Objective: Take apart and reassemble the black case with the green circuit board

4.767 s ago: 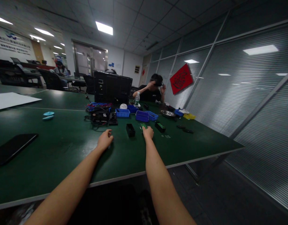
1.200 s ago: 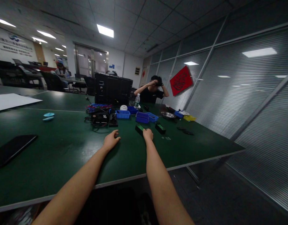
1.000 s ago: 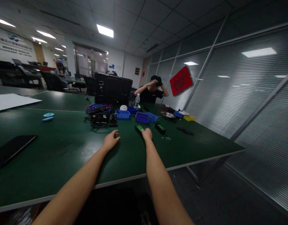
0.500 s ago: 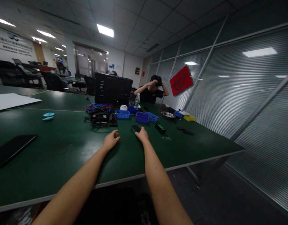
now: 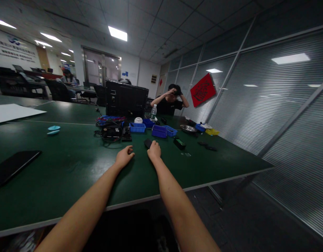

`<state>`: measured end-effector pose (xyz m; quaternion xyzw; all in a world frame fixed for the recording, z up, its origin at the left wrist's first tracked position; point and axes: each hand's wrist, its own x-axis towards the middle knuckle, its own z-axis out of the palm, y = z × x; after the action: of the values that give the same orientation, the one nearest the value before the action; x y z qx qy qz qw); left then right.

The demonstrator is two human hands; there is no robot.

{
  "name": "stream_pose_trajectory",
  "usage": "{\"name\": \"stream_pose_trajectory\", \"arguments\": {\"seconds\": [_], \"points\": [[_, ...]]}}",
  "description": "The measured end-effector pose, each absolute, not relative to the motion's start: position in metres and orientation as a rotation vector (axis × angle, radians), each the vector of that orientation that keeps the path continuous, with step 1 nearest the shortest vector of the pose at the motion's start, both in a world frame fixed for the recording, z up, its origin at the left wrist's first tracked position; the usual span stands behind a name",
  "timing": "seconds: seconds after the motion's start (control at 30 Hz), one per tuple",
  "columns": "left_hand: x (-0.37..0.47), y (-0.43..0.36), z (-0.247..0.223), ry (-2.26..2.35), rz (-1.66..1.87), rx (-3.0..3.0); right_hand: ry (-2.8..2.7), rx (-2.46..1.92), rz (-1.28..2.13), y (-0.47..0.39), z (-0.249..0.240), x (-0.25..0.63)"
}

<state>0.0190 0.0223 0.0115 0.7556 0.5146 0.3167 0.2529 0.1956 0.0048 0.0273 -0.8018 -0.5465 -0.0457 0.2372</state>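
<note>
And there's the turn: the small black rectangular box point(image 5: 148, 142), showing its green circuit board a second ago, now presents a plain dark face and sits a little further left, gripped in the right hand point(image 5: 154, 151) over the dark green surface point(image 5: 77, 157). That suggests the box is being tipped over, board side out of sight. The left hand point(image 5: 125, 156) lies nearby, loosely curled, thumb and fingers apart, nothing visible in it. To the right, a second black rectangular box point(image 5: 180, 146) sits untouched, its green board point(image 5: 180, 142) showing

Forearms point(image 5: 89, 196) outstretched, left grip point(image 5: 125, 156) loosely curled, right grip point(image 5: 154, 151) clasped.
</note>
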Motion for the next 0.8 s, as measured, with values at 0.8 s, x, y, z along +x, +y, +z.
{"name": "stream_pose_trajectory", "arguments": {"seconds": [0.8], "points": [[0.019,0.029,0.004,1.393,0.943,2.081,-1.424,-1.763,0.359,0.018,0.015,0.191]]}}
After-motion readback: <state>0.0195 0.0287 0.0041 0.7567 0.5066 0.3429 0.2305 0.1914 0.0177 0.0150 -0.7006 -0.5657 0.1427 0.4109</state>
